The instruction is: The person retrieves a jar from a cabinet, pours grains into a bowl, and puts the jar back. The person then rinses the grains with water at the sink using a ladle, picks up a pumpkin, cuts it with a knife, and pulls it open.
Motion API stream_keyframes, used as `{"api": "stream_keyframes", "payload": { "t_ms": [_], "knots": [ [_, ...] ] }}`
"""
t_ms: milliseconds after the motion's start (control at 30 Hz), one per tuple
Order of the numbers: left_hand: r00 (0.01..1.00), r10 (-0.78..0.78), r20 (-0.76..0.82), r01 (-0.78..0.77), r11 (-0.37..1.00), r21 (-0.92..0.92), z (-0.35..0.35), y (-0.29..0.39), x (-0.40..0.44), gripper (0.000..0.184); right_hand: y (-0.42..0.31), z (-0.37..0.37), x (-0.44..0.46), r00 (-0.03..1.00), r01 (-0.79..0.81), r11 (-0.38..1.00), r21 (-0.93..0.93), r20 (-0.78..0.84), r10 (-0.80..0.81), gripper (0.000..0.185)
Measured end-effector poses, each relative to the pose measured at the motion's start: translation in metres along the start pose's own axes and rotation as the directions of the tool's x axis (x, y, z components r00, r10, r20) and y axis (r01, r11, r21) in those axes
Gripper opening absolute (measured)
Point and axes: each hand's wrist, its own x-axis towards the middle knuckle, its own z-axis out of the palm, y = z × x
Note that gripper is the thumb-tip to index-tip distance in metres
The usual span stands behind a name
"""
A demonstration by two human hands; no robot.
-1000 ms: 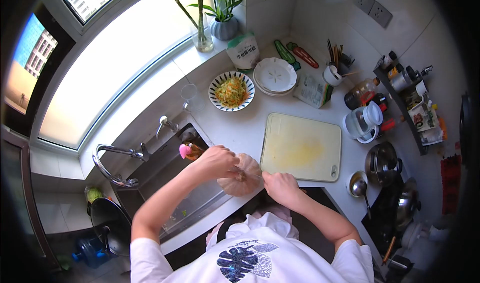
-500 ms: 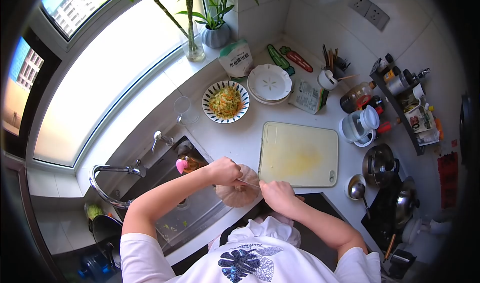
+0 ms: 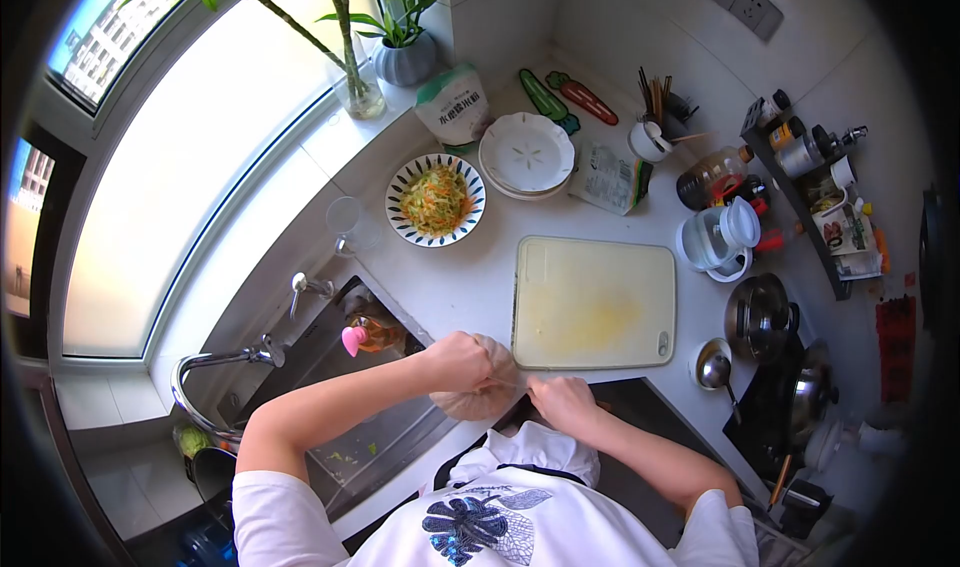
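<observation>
A pale beige, ribbed pumpkin (image 3: 470,404) rests at the edge of the sink, partly covered by my arm and hand. My left hand (image 3: 460,361) is closed in a fist on top of it; the exact grip is hidden. At the pumpkin's right side my right hand (image 3: 562,403) is closed around what looks like a knife. Its thin, light blade (image 3: 512,383) spans the space between my hands, and a brownish handle end shows beyond my right fist. Just above my right hand lies a cream cutting board (image 3: 595,302) with a yellow stain.
The sink (image 3: 385,457) holds a bottle with a pink top (image 3: 372,335) and green scraps. Behind stand a bowl of shredded vegetables (image 3: 436,201), stacked white plates (image 3: 527,155) and a glass (image 3: 343,214). To the right are a water jug (image 3: 717,235), a ladle (image 3: 714,372) and pots (image 3: 760,319).
My head view has shifted slightly, so the counter sits a little higher and further left. My left fist has turned over the pumpkin's top. Both hands keep their grip.
</observation>
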Motion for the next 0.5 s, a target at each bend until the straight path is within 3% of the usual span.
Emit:
{"api": "stream_keyframes", "payload": {
  "t_ms": [133, 200, 233, 333, 500],
  "knots": [
    [0.995, 0.055, -0.083, -0.047, 0.994, 0.101, -0.005, 0.010, 0.009, 0.039, 0.012, 0.015, -0.005, 0.995, 0.055, 0.998, 0.020, -0.083, -0.053, 0.009],
    [0.991, -0.033, 0.132, 0.017, 0.992, 0.125, -0.003, 0.017, 0.009, 0.038, 0.015, 0.025, -0.008, 0.993, 0.060, 0.997, 0.038, -0.107, -0.056, 0.009],
    [0.990, -0.031, 0.134, 0.014, 0.992, 0.126, -0.003, 0.017, 0.009, 0.038, 0.016, 0.027, -0.008, 0.988, 0.068, 0.997, 0.041, -0.138, -0.062, 0.008],
    [0.995, -0.027, 0.092, 0.016, 0.993, 0.120, -0.001, 0.015, 0.004, 0.038, 0.010, 0.024, -0.006, 0.996, 0.042, 0.999, 0.013, -0.085, -0.041, 0.008],
    [0.993, 0.053, -0.106, -0.060, 0.996, -0.066, 0.016, -0.009, -0.012, 0.031, -0.017, 0.004, 0.005, 1.000, -0.022, 0.999, -0.039, 0.013, 0.022, 0.007]
  ]
}}
